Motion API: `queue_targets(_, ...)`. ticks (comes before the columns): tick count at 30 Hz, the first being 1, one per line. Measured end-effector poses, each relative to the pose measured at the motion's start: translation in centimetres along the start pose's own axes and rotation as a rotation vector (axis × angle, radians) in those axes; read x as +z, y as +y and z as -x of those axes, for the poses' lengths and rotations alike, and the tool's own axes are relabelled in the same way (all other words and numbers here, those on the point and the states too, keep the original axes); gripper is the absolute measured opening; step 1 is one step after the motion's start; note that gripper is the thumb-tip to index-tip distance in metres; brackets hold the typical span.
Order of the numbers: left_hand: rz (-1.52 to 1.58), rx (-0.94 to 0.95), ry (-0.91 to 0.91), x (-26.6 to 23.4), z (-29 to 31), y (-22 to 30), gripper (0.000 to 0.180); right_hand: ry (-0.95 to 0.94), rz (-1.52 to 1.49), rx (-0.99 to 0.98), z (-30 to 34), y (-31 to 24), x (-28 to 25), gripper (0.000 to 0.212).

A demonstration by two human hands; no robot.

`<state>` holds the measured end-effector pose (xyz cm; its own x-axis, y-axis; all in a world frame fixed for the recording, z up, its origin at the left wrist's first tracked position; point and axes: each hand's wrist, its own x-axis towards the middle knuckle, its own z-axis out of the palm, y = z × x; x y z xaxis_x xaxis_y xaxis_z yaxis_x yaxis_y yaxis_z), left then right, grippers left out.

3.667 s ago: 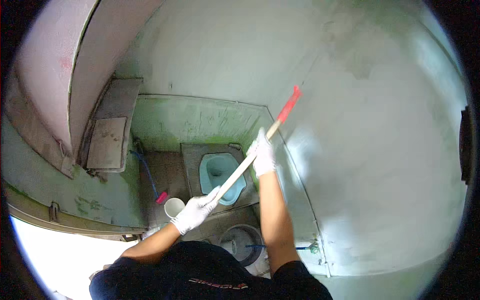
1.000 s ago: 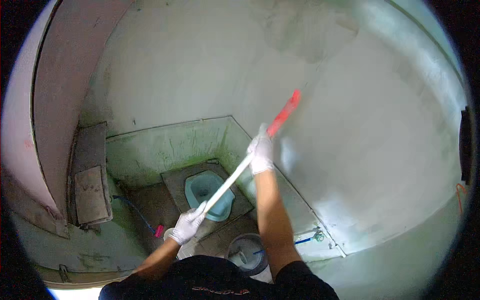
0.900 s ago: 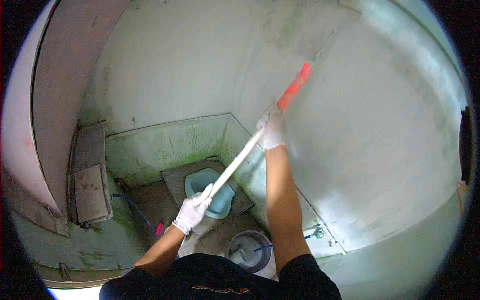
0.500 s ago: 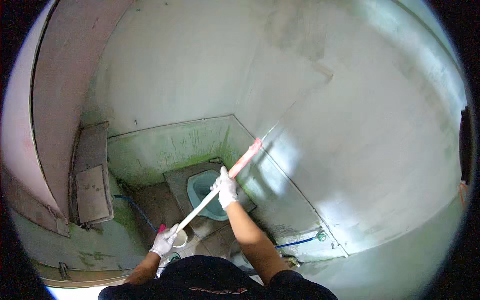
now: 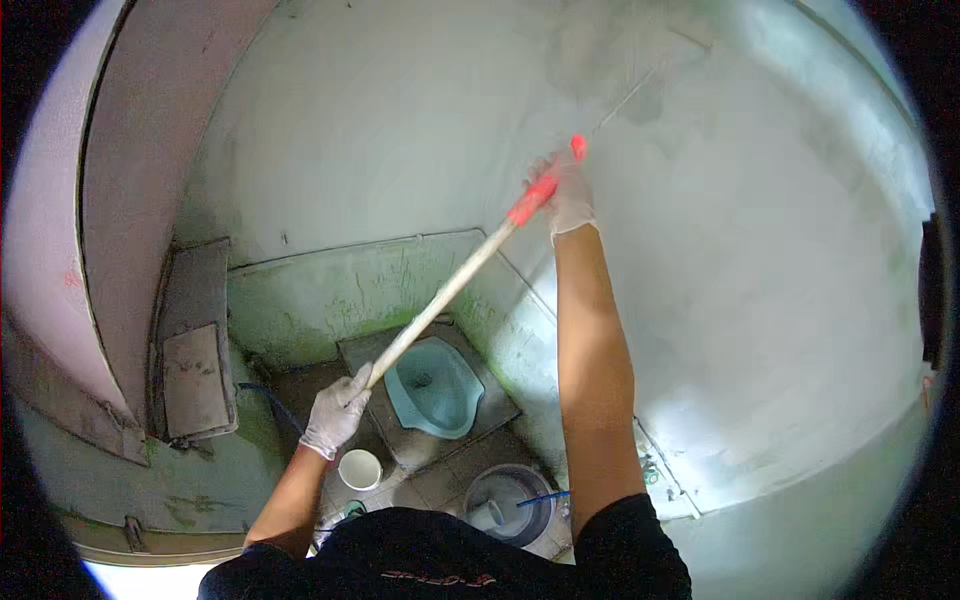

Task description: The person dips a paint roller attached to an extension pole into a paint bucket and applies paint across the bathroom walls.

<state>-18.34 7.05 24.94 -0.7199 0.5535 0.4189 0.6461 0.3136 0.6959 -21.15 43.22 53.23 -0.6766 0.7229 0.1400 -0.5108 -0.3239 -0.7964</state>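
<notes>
A long-handled tool with a pale pole point(image 5: 445, 295), a red sleeve and a thin rod slants up toward the right-hand wall. Its faint bar-shaped head point(image 5: 690, 40) appears at the wall; its exact kind cannot be made out. My left hand point(image 5: 338, 412), in a white glove, is closed around the pole's lower end. Higher up, my gloved right hand point(image 5: 570, 190) grips the red sleeve, with that arm stretched out. Beneath the pole lies a light-blue squat toilet point(image 5: 465, 390) set in a tiled step.
A white bucket point(image 5: 360, 470) stands below my left hand. A grey basin point(image 5: 540, 530) with a scoop sits near my body, a blue hose point(image 5: 545, 497) across its rim. At the left, a worn panel point(image 5: 195, 375) juts from the wall. Green stains mark the lower walls point(image 5: 310, 310).
The tool's head has moved higher up the wall. My right hand has gone up with the sleeve, and my left hand has risen a little, uncovering the toilet and basin.
</notes>
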Motion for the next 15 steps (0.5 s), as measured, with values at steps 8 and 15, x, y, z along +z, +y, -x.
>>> queue_targets(8,0.213,0.019,-0.152,1.1,3.4,-2.5,0.047,0.007,0.030,0.049,-0.4,4.4,-3.3,0.040)
queue_targets(15,0.931,-0.518,-0.458,-0.6,2.5,-0.3,0.046,-0.112,0.019,0.091,1.2,3.2,-4.3,0.041)
